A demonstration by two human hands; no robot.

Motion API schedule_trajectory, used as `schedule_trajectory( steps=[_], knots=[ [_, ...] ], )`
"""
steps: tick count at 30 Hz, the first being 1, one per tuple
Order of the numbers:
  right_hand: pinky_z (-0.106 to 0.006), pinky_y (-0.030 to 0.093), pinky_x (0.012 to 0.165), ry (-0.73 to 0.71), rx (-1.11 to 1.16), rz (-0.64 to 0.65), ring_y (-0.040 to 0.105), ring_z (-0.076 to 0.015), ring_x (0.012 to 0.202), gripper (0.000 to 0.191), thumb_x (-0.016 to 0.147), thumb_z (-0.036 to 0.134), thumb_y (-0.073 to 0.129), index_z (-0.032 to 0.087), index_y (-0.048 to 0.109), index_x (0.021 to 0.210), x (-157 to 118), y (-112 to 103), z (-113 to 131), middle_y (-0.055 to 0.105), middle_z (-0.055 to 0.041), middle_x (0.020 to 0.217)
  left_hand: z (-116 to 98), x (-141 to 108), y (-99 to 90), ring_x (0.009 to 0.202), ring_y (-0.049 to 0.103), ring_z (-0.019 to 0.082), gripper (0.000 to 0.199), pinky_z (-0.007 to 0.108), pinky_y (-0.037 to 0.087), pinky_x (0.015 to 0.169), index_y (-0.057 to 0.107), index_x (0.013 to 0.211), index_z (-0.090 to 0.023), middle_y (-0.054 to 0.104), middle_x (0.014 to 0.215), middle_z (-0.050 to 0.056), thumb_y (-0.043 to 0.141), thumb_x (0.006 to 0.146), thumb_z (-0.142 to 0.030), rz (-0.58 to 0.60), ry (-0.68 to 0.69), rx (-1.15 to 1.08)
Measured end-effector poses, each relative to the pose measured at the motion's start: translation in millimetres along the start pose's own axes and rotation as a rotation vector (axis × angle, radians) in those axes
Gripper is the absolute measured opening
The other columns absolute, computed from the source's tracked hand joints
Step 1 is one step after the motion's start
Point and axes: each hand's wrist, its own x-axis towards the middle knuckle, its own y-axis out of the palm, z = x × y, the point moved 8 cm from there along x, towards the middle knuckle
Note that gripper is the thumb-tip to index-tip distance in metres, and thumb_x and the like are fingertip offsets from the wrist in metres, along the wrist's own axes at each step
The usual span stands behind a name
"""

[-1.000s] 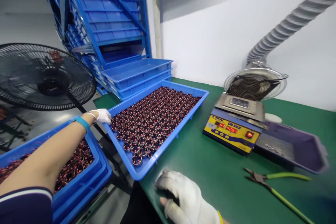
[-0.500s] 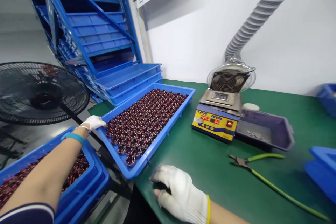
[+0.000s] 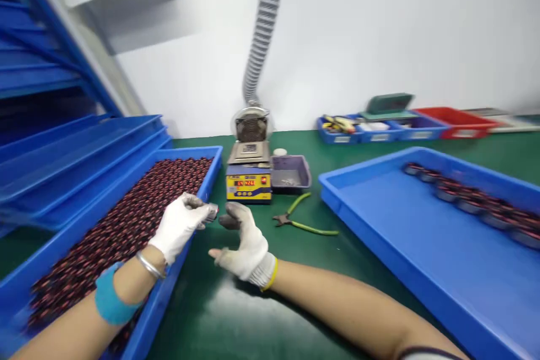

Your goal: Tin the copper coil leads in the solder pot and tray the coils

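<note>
Metal part (image 3: 211,212) pinched in left hand's fingertips (image 3: 179,225); right hand (image 3: 245,244) held near, thumb and fingers parted.

glossy blue plastic tray (image 3: 379,225); green tabletop (image 3: 202,315) (also glossy), smooth.

A blue rack (image 3: 37,50) leans leftward against a white wall (image 3: 379,28) above a green table (image 3: 219,315).
</note>
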Motion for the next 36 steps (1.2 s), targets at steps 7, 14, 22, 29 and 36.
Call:
schedule_trajectory(
  steps=[7,14,22,29,36],
  knots=[
    [-0.032,0.05,0.081,0.211,-0.206,-0.09,0.06,-0.0178,0.087,0.048,0.061,0.029,0.07,0.021,0.055,0.106,26.8,-18.7,-39.9,0.06,-0.0031,0.099,11.0,14.8,56.4,0.062,0.067,0.019,0.055,0.029,0.053,0.059,0.045,0.095,-0.018,0.067,0.065,0.001,0.079,0.054,-0.026,0.085,-0.068,-0.149],
    [-0.03,0.051,0.071,0.36,0.296,-0.004,0.058,-0.015,0.077,0.043,0.062,0.027,0.07,0.019,0.059,0.103,36.6,-10.5,-47.2,0.058,-0.0049,0.096,1.7,10.4,54.8,0.084,0.067,0.021,0.064,0.031,0.055,0.073,0.052,0.105,-0.015,0.069,0.093,0.007,0.08,0.052,-0.036,0.199,-0.025,-0.285],
    [-0.025,0.049,0.069,0.612,0.67,0.097,0.059,-0.0111,0.074,0.058,0.047,0.023,0.085,0.018,0.054,0.095,36.3,-2.8,-52.4,0.062,-0.0014,0.087,-8.6,-2.7,71.3,0.124,0.046,0.026,0.047,0.036,0.041,0.103,0.062,0.111,-0.021,0.062,0.12,0.005,0.063,0.074,-0.049,0.577,0.081,-0.28],
    [-0.021,0.046,0.063,0.617,0.776,0.178,0.058,-0.0085,0.068,0.059,0.048,0.031,0.086,0.015,0.059,0.098,35.9,-0.7,-49.1,0.063,-0.0012,0.084,0.1,1.2,63.6,0.133,0.034,0.021,0.052,0.037,0.02,0.114,0.046,0.132,-0.021,0.043,0.141,0.005,0.048,0.086,-0.045,0.543,0.188,-0.224],
    [-0.018,0.044,0.056,0.601,0.734,0.222,0.055,-0.0068,0.064,0.055,0.05,0.028,0.084,0.015,0.059,0.097,41.4,-1.9,-40.8,0.061,0.0001,0.08,-15.3,1.3,56.3,0.129,0.039,0.028,0.078,0.043,0.033,0.107,0.031,0.14,-0.024,0.037,0.144,0.011,0.064,0.074,-0.047,0.449,0.302,-0.25]
  ],
)
